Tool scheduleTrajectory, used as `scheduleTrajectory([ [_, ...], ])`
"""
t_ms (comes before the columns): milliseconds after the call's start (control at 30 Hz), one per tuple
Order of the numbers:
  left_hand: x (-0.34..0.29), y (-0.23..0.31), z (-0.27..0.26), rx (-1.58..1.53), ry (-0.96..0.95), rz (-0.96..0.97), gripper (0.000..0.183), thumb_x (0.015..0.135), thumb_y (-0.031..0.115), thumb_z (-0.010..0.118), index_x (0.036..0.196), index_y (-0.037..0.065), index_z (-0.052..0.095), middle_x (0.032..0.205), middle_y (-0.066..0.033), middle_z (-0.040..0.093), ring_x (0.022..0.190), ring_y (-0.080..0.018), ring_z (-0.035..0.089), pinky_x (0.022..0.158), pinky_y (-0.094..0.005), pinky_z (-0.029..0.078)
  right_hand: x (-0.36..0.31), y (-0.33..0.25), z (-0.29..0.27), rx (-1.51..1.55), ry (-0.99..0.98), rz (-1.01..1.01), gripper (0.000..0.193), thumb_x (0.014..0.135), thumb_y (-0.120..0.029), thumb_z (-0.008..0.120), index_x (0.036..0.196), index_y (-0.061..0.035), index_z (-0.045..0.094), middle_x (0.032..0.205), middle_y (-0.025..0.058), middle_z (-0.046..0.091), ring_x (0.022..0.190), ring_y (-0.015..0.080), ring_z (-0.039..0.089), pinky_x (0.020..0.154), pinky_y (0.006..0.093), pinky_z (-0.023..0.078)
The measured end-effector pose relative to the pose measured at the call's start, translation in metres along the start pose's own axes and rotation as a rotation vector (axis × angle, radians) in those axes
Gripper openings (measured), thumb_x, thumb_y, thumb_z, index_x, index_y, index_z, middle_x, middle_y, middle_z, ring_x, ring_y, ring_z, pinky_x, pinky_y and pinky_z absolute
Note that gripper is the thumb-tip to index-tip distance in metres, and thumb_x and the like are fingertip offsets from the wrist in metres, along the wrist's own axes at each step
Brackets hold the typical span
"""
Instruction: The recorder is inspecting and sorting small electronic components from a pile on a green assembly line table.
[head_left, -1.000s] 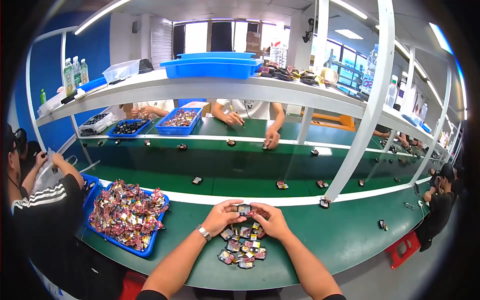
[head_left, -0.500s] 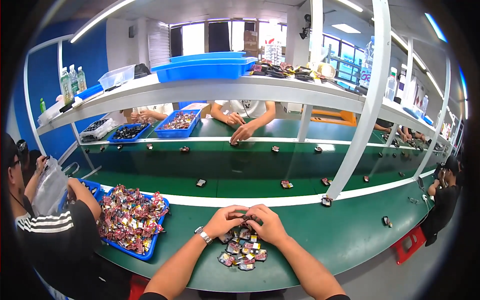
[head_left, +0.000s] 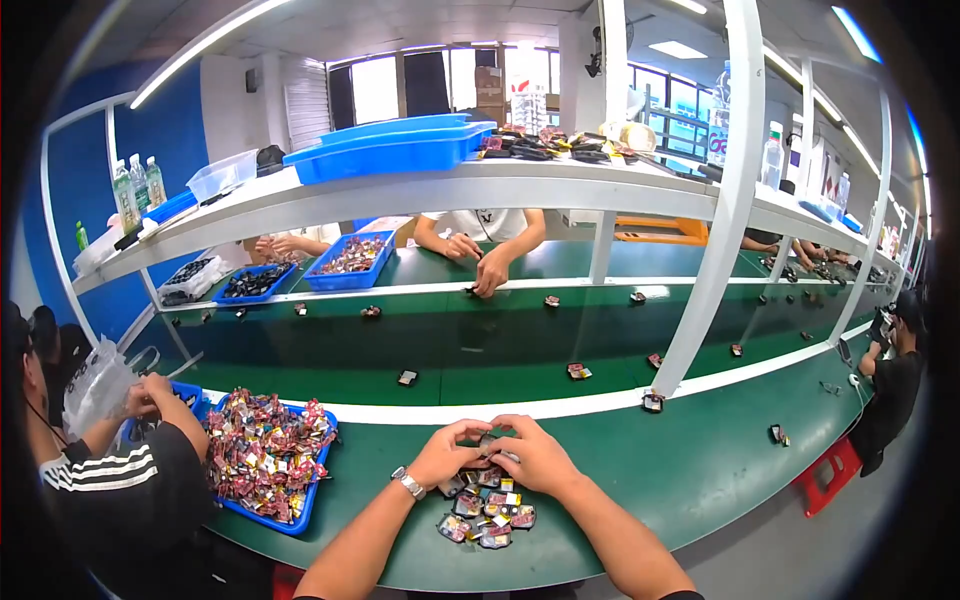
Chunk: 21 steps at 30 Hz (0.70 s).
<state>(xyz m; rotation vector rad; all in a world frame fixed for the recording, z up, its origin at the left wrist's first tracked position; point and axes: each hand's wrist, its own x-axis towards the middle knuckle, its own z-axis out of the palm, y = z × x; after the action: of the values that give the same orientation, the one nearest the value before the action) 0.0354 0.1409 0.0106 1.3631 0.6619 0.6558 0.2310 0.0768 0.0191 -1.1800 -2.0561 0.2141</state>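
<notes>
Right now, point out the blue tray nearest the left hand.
The blue tray on the near table, heaped with reddish pieces, left of the left hand; other trays sit farther left, across the belt, or on the shelf.

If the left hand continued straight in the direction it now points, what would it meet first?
Probably the small part at its fingers, then the right hand facing it; exact depth between them is unclear.

6 o'clock: small black-framed rectangular module (head_left: pixel 487 443), face plainly showing earlier, now mostly hidden between left hand (head_left: pixel 446 456) and right hand (head_left: pixel 535 458). 12 o'clock: co-worker's bare hands (head_left: pixel 492 272), earlier apart, now close together.
</notes>
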Motion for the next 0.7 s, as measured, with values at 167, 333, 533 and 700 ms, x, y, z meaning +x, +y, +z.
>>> scheduleTrajectory([
  [167, 0.0, -0.003, -0.002, -0.081, -0.07, 0.029, 0.039, 0.089, -0.006, 0.051, 0.127, 0.002, 0.047, 0.124, -0.0129, 0.055, 0.11, -0.0204, 0.06, 0.093, -0.0338, 0.055, 0.0, 0.002, 0.006, 0.08, 0.002, 0.052, 0.012, 0.08, -0.013, 0.07, 0.091, -0.012, 0.07, 0.124, 0.0077, 0.053, 0.114, 0.0274, 0.053, 0.092, 0.0375, 0.049],
  [333, 0.0, -0.005, -0.01, -0.176, -0.165, -0.033, 0.042, 0.089, -0.005, 0.054, 0.129, 0.003, 0.044, 0.123, -0.0141, 0.057, 0.109, -0.0202, 0.06, 0.097, -0.0344, 0.052, 0.001, 0.004, 0.008, 0.111, 0.056, 0.054, 0.01, 0.08, -0.014, 0.069, 0.089, -0.0094, 0.07, 0.12, 0.008, 0.057, 0.113, 0.0269, 0.054, 0.093, 0.0371, 0.049],
  [533, 0.001, -0.005, -0.008, -0.038, -0.227, 0.039, 0.047, 0.09, -0.006, 0.051, 0.135, 0.003, 0.041, 0.125, -0.0142, 0.055, 0.111, -0.0188, 0.059, 0.098, -0.0323, 0.051, 0.002, 0.001, 0.008, 0.103, 0.087, 0.073, 0.01, 0.078, -0.015, 0.069, 0.085, -0.0079, 0.07, 0.116, 0.0089, 0.06, 0.113, 0.0279, 0.055, 0.095, 0.037, 0.047],
  [700, 0.0, -0.007, -0.01, -0.099, -0.239, 0.017, 0.043, 0.092, -0.004, 0.05, 0.134, 0.002, 0.041, 0.127, -0.0144, 0.053, 0.113, -0.0194, 0.058, 0.098, -0.0335, 0.051, 0.0, 0.006, 0.005, 0.23, 0.047, 0.09, 0.011, 0.078, -0.015, 0.07, 0.086, -0.0078, 0.071, 0.117, 0.0099, 0.06, 0.114, 0.0286, 0.054, 0.096, 0.0386, 0.045],
])
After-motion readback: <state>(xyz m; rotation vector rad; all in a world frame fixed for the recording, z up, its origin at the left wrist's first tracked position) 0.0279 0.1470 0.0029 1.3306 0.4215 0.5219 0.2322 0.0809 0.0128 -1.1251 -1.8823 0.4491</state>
